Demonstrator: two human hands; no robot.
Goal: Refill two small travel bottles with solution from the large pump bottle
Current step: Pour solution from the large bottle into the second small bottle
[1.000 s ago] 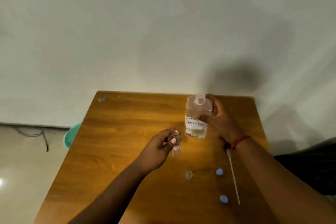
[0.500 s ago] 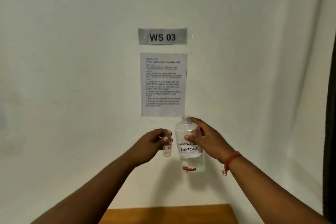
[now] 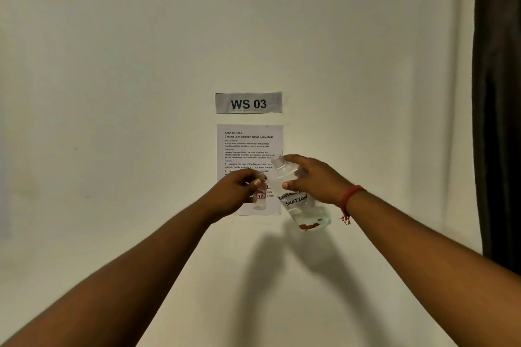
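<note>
Both hands are raised in front of the wall. My right hand point(image 3: 313, 180) grips the large clear bottle point(image 3: 303, 205), which carries a handwritten "SOLUTION" label. The bottle is uncapped and tilts with its open neck up and to the left, toward the small bottle. A little liquid sits near its base. My left hand point(image 3: 235, 191) holds a small clear travel bottle point(image 3: 260, 198) with a red-bordered label, upright and open at the top. The large bottle's neck is close beside and above the small bottle's mouth. No liquid stream is visible.
A grey "WS 03" sign point(image 3: 248, 103) and a printed instruction sheet point(image 3: 249, 144) hang on the white wall behind the hands. A dark curtain point(image 3: 497, 93) runs down the right edge. The table is out of view.
My view has risen from the table to the wall. Both hands lifted the bottles off the table, and the large bottle now tilts more toward the small one.
</note>
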